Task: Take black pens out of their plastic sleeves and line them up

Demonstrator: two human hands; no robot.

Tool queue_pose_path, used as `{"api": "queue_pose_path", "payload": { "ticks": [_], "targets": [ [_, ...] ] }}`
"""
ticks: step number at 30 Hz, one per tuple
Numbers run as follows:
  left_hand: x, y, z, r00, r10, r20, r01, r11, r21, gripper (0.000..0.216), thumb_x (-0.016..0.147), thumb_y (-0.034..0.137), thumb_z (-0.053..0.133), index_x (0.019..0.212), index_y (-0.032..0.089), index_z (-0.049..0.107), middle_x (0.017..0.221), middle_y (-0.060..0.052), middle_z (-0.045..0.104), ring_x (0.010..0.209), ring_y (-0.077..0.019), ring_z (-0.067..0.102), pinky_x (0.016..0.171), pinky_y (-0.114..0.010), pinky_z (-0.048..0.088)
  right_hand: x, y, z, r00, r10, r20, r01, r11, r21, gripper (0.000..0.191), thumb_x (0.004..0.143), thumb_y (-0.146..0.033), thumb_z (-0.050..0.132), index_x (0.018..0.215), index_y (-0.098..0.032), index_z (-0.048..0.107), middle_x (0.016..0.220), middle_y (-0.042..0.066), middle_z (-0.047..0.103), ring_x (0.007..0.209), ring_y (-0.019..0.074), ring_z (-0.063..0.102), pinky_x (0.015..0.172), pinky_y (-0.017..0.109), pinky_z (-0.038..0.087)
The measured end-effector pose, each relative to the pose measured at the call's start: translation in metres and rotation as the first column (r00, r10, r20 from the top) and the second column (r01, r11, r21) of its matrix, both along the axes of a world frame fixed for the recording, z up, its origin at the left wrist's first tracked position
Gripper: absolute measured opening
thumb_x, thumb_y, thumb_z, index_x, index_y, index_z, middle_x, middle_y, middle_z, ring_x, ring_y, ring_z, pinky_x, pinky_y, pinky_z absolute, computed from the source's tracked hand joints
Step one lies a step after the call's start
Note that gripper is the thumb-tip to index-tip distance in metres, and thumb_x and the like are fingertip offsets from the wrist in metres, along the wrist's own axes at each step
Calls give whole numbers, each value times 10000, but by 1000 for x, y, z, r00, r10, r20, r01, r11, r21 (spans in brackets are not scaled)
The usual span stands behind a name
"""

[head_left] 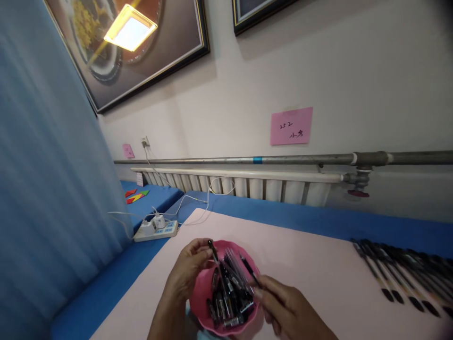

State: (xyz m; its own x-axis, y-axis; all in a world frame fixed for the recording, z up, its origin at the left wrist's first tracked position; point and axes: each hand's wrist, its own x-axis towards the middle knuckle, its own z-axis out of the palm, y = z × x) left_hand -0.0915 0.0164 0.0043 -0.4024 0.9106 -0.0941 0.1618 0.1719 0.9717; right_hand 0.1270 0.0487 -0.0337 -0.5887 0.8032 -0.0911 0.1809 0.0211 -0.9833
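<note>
A pink scalloped bowl [203,296] full of several black pens and pen parts sits on a pale pink sheet [311,274] near the bottom middle of the head view. My left hand [186,274] rests at the bowl's left rim, fingers pinched on a thin pen piece [213,250] that sticks up. My right hand [288,309] lies at the bowl's right side, fingers closed on another black pen [249,269].
A row of several black pens [403,274] lies at the sheet's right edge. A white power strip [155,230] with cables sits on the blue table at left. Beyond are a radiator [247,184], a pipe, a pink wall note [291,125] and a blue curtain [46,189].
</note>
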Motion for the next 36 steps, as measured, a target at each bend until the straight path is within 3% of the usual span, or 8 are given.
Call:
{"api": "queue_pose_path", "payload": {
  "ticks": [2, 4, 6, 9, 21, 28, 36],
  "targets": [
    [4, 1, 0, 950, -17, 313, -14, 995, 98, 280, 691, 279, 652, 931, 161, 568, 862, -57, 668, 783, -171, 642, 719, -306, 500, -2, -6, 3, 997, 67, 32, -69, 996, 54, 259, 821, -422, 470, 830, -206, 614, 502, -73, 457, 372, 67, 388, 363, 185, 289],
    [8, 2, -2, 818, -67, 572, -35, 986, 165, 289, 640, 215, 722, 885, 148, 583, 816, -51, 668, 752, -168, 648, 698, -298, 510, -4, -9, 5, 995, 87, 59, -92, 991, 97, 251, 832, -407, 467, 821, -213, 626, 509, -75, 433, 393, 69, 373, 390, 189, 297],
    [13, 3, -4, 718, -125, 685, -41, 974, 221, 282, 628, 159, 740, 870, 145, 596, 809, -50, 673, 726, -156, 650, 679, -276, 511, -4, -9, 7, 993, 82, 85, -94, 985, 146, 242, 838, -394, 466, 813, -216, 628, 515, -73, 430, 420, 78, 380, 416, 192, 308],
    [20, 3, -4, 681, -167, 713, -32, 966, 257, 252, 653, 121, 721, 874, 145, 603, 821, -50, 678, 714, -144, 651, 674, -261, 517, -3, -8, 10, 991, 64, 117, -89, 972, 217, 242, 849, -376, 454, 792, -215, 626, 528, -65, 452, 451, 89, 402, 453, 198, 329],
    [25, 5, -1, 710, -112, 695, -34, 981, 193, 252, 639, 123, 736, 851, 120, 599, 791, -66, 687, 721, -166, 667, 637, -250, 534, -4, -7, 7, 985, 27, 170, -83, 938, 338, 244, 854, -349, 435, 781, -209, 621, 590, -48, 488, 538, 113, 443, 499, 204, 341],
    [28, 4, 2, 700, -122, 704, -17, 982, 187, 233, 638, 122, 735, 832, 120, 605, 787, -66, 685, 762, -185, 673, 641, -246, 533, -2, -9, 10, 986, 51, 157, -94, 955, 282, 237, 865, -347, 422, 772, -207, 589, 535, -69, 402, 487, 100, 389, 467, 200, 308],
    [26, 6, 0, 690, -105, 716, -36, 983, 178, 260, 624, 126, 747, 842, 125, 604, 787, -66, 693, 755, -184, 677, 654, -252, 533, -1, -7, 11, 985, 56, 166, -105, 948, 300, 235, 861, -348, 416, 745, -209, 566, 566, -63, 411, 531, 110, 398, 499, 210, 316]
  ]
}}
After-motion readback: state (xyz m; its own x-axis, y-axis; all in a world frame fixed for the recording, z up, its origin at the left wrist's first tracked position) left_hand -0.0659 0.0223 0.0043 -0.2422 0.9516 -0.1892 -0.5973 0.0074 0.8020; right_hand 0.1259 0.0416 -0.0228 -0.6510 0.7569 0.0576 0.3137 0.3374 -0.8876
